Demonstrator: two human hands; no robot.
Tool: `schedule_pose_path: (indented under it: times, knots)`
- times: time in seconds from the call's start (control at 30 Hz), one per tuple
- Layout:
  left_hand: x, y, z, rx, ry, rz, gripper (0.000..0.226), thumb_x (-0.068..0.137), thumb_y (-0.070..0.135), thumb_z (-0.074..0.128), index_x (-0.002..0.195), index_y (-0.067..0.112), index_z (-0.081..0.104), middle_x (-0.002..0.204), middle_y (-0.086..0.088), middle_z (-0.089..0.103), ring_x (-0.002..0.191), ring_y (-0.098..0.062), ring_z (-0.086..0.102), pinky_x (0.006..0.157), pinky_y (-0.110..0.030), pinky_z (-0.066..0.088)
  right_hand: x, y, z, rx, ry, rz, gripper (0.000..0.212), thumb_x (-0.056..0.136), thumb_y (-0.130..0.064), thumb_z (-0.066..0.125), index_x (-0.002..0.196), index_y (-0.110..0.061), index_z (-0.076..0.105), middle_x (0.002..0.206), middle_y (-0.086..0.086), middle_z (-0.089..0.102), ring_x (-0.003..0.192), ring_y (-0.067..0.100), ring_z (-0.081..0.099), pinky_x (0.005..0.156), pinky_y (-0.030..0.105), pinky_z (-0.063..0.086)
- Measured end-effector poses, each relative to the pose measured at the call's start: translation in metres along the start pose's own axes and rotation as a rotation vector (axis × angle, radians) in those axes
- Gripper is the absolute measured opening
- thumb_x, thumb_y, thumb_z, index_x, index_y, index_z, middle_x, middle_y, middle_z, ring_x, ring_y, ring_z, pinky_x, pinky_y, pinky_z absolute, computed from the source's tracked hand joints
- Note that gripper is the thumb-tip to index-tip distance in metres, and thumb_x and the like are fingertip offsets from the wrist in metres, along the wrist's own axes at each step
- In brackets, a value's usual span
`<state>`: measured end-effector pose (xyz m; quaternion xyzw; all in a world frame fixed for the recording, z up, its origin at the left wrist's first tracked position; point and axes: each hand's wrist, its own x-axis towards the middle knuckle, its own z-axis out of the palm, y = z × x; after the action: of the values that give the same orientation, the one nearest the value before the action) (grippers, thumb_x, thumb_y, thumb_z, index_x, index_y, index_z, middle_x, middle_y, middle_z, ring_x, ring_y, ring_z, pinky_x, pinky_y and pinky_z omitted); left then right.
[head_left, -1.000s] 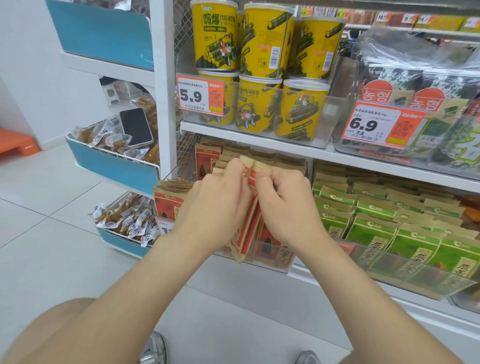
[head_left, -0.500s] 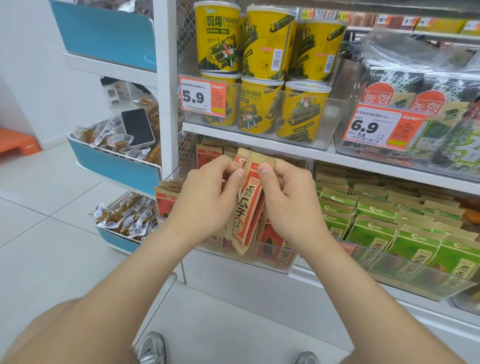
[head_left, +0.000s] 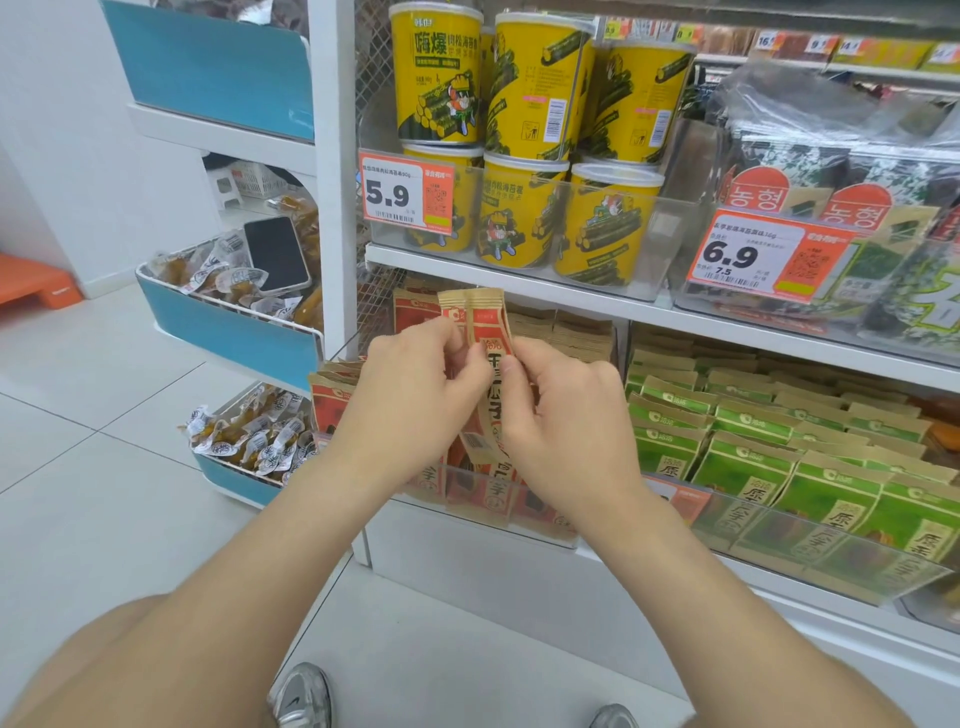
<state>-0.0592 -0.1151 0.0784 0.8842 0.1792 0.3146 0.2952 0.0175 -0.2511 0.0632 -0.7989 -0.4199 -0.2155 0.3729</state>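
The red packets (head_left: 485, 325) stand upright just above their clear bin (head_left: 545, 532), lower halves hidden behind the knuckles; left hand (head_left: 415, 402) and right hand (head_left: 569, 423) each pinch them between thumb and fingers. Green packets (head_left: 753, 457) crowd the right; yellow tubs (head_left: 519, 208) sit overhead.

Red-and-tan packets (head_left: 485, 332) with white lettering between the fingers, green-and-tan packets (head_left: 748, 457) right of them, yellow tubs (head_left: 519, 78) printed dark green above, orange-white price tags (head_left: 407, 191)
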Motion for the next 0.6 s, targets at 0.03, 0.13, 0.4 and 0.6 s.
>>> schedule_pose_path:
  times: [0.03, 0.13, 0.4, 0.6]
  knots:
    - [0.001, 0.000, -0.001, -0.003, 0.002, -0.036, 0.036, 0.100, 0.040, 0.062, 0.069, 0.022, 0.060, 0.064, 0.007, 0.065, 0.076, -0.017, 0.065, 0.068, -0.036, 0.048, 0.000, 0.000, 0.001, -0.005, 0.018, -0.013, 0.030, 0.106, -0.032, 0.042, 0.106, -0.025, 0.071, 0.071, -0.001, 0.069, 0.062, 0.037, 0.059, 0.064, 0.046, 0.051]
    - [0.002, 0.002, -0.007, -0.006, -0.006, -0.127, 0.038, 0.092, 0.040, 0.069, 0.061, 0.018, 0.069, 0.058, 0.006, 0.064, 0.077, -0.009, 0.060, 0.062, -0.021, 0.038, -0.003, -0.001, 0.003, 0.004, 0.054, -0.051, 0.028, 0.107, -0.029, 0.043, 0.107, -0.023, 0.071, 0.071, 0.001, 0.071, 0.065, 0.043, 0.061, 0.062, 0.048, 0.052]
    - [0.000, 0.005, -0.019, -0.251, -0.181, -0.247, 0.025, 0.085, 0.033, 0.075, 0.067, 0.017, 0.079, 0.070, 0.005, 0.078, 0.077, -0.015, 0.077, 0.086, -0.045, 0.066, -0.002, -0.002, 0.000, 0.076, 0.087, -0.065, 0.027, 0.109, -0.024, 0.054, 0.124, -0.020, 0.075, 0.085, -0.006, 0.078, 0.068, 0.030, 0.068, 0.071, 0.047, 0.055]
    - [0.002, 0.002, -0.020, -0.204, -0.088, -0.209, 0.025, 0.088, 0.029, 0.074, 0.067, 0.017, 0.074, 0.071, 0.007, 0.076, 0.073, -0.006, 0.074, 0.080, -0.038, 0.064, 0.002, -0.003, -0.004, 0.294, -0.117, 0.037, 0.028, 0.098, -0.024, 0.062, 0.121, -0.036, 0.074, 0.097, -0.019, 0.079, 0.087, 0.010, 0.076, 0.092, 0.048, 0.059]
